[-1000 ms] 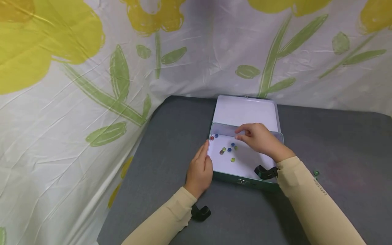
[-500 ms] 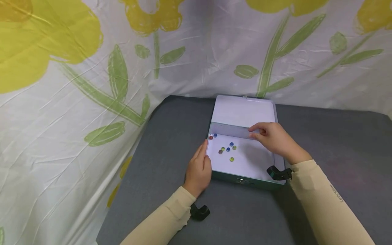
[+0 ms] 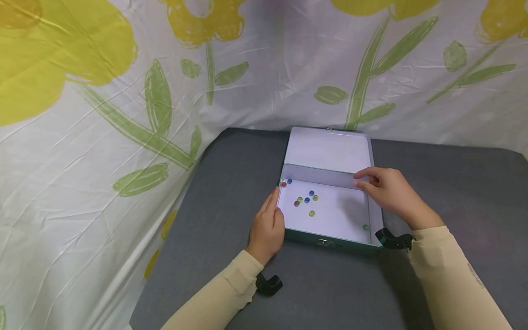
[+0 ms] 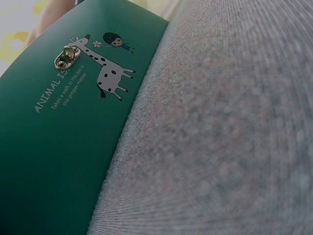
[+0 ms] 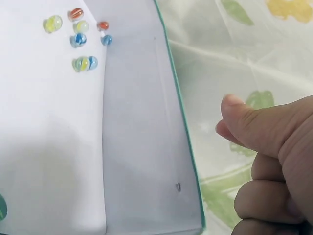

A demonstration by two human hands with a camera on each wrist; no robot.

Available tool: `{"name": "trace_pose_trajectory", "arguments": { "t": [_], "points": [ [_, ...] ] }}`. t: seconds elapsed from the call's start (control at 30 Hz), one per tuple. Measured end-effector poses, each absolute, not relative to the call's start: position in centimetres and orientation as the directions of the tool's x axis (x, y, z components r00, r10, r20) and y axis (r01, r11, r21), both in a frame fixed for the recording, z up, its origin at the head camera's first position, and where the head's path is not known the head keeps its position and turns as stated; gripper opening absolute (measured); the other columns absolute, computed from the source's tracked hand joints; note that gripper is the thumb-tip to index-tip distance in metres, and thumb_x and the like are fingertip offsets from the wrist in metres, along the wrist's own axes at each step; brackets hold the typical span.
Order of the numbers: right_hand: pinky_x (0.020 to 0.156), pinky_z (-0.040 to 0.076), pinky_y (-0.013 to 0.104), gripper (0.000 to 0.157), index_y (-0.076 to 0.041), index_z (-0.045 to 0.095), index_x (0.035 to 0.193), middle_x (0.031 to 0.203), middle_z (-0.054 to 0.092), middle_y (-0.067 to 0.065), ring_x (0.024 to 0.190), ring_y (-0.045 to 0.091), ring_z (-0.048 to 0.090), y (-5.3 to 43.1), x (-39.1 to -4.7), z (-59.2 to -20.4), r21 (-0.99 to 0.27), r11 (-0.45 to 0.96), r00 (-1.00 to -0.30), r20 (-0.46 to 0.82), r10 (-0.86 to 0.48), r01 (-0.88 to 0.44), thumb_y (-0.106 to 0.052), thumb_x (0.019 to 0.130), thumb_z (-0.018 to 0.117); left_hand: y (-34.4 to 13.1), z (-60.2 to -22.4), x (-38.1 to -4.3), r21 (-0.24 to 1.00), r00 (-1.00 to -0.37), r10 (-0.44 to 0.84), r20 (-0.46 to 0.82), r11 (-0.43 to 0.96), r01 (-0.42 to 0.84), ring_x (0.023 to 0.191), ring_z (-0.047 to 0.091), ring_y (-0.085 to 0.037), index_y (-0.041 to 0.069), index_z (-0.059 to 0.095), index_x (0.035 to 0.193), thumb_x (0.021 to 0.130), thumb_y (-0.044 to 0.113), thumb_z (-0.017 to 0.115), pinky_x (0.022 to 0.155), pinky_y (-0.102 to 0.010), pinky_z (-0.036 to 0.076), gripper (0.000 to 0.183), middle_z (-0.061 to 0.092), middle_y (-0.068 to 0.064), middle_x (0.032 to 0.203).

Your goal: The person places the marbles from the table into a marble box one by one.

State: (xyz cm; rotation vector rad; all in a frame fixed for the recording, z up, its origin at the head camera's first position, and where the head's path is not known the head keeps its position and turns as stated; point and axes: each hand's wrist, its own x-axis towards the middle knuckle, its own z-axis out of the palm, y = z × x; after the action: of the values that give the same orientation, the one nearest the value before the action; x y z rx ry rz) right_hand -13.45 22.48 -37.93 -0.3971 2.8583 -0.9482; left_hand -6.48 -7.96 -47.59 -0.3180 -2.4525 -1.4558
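Observation:
An open green metal box (image 3: 321,233) with a white inside holds several glass marbles. Most gather toward its left half, among them a yellow marble (image 3: 311,213), a blue marble (image 3: 311,193) and a red marble (image 3: 283,184). Apart from these, a green marble (image 3: 365,227) lies near the right wall. My left hand (image 3: 267,227) rests along the box's left side, fingers extended. Over the box's back right corner is my right hand (image 3: 389,190), thumb and index finger a little apart with nothing visible between them; in the right wrist view its other fingers curl.
The box's lid (image 3: 327,146) lies back toward the flower-patterned curtain (image 3: 264,68). A metal latch (image 4: 67,58) sits on the printed front wall. The dark grey tabletop (image 3: 214,206) surrounds the box; my right sleeve (image 3: 453,270) covers part of it.
My right hand has moved right, from above the middle of the box to its back right corner. The green marble inside now shows. Green items on the table are now covered by the sleeve.

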Motion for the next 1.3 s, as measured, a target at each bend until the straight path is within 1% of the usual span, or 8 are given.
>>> {"name": "trace_pose_trajectory", "arguments": {
  "t": [0.17,0.43,0.73,0.97,1.13,1.2,1.3],
  "points": [
    [0.051,0.03,0.031,0.032,-0.004,0.074,0.122,0.062,0.031,-0.002,0.054,0.013,0.029,23.6,-12.9,-38.1,-0.601,0.776,-0.967,-0.019,-0.256,-0.194,-0.03,0.103,0.069,-8.0,-47.5,-6.5,0.82,-0.94,0.048,0.339,0.476,0.32,0.149,0.043,-0.022,-0.003,0.04,0.159,0.107,0.005,0.041,0.116,-0.048,0.042,0.053,0.044,-0.016,0.163],
    [0.052,0.031,0.032,0.034,-0.003,0.073,0.125,0.06,0.03,-0.003,0.052,0.012,0.028,25.1,-12.1,-37.8,-0.572,0.8,-0.973,-0.014,-0.23,-0.181,-0.03,0.106,0.065,-8.2,-47.5,-6.4,0.828,-0.946,0.039,0.323,0.472,0.302,0.149,0.044,-0.022,-0.002,0.04,0.159,0.107,0.007,0.041,0.116,-0.048,0.042,0.053,0.044,-0.015,0.163],
    [0.052,0.03,0.032,0.038,-0.002,0.071,0.128,0.059,0.029,-0.003,0.051,0.011,0.027,26.8,-10.9,-38.8,-0.568,0.808,-0.978,-0.021,-0.206,-0.158,-0.032,0.108,0.062,-8.2,-47.5,-6.4,0.828,-0.945,0.036,0.324,0.472,0.302,0.149,0.044,-0.023,-0.003,0.04,0.159,0.107,0.004,0.041,0.116,-0.048,0.042,0.053,0.045,-0.018,0.162],
    [0.053,0.027,0.031,0.037,-0.001,0.071,0.129,0.059,0.029,-0.003,0.051,0.01,0.026,28.3,-9.8,-39.5,-0.56,0.815,-0.985,0.008,-0.172,-0.147,-0.03,0.107,0.063,-8.2,-47.5,-6.5,0.829,-0.945,0.032,0.325,0.471,0.301,0.149,0.044,-0.023,-0.004,0.041,0.158,0.106,0.004,0.042,0.117,-0.049,0.041,0.053,0.045,-0.019,0.162],
    [0.052,0.027,0.032,0.038,-0.001,0.071,0.13,0.057,0.035,-0.001,0.052,0.011,0.029,29.5,-9.0,-40.1,-0.554,0.826,-0.992,0.004,-0.125,-0.106,-0.031,0.108,0.062,-8.0,-47.5,-6.6,0.828,-0.945,0.034,0.325,0.473,0.302,0.149,0.044,-0.023,-0.003,0.042,0.158,0.105,0.002,0.043,0.117,-0.048,0.041,0.053,0.046,-0.017,0.162],
    [0.052,0.03,0.031,0.039,0.0,0.07,0.13,0.06,0.044,0.0,0.053,0.012,0.033,30.0,-8.6,-40.5,-0.549,0.83,-0.993,0.0,-0.115,-0.096,-0.031,0.108,0.061,-7.9,-47.5,-6.5,0.829,-0.946,0.036,0.321,0.473,0.299,0.149,0.044,-0.022,-0.002,0.041,0.159,0.106,0.004,0.042,0.117,-0.048,0.041,0.053,0.045,-0.016,0.162],
    [0.05,0.032,0.031,0.041,0.001,0.069,0.132,0.06,0.048,0.001,0.051,0.012,0.035,30.7,-8.2,-40.9,-0.547,0.834,-0.995,-0.021,-0.102,-0.074,-0.032,0.109,0.059,-7.9,-47.5,-6.5,0.831,-0.948,0.039,0.315,0.471,0.295,0.149,0.044,-0.022,-0.002,0.041,0.159,0.106,0.006,0.042,0.117,-0.048,0.041,0.053,0.045,-0.016,0.163]
  ]
}}
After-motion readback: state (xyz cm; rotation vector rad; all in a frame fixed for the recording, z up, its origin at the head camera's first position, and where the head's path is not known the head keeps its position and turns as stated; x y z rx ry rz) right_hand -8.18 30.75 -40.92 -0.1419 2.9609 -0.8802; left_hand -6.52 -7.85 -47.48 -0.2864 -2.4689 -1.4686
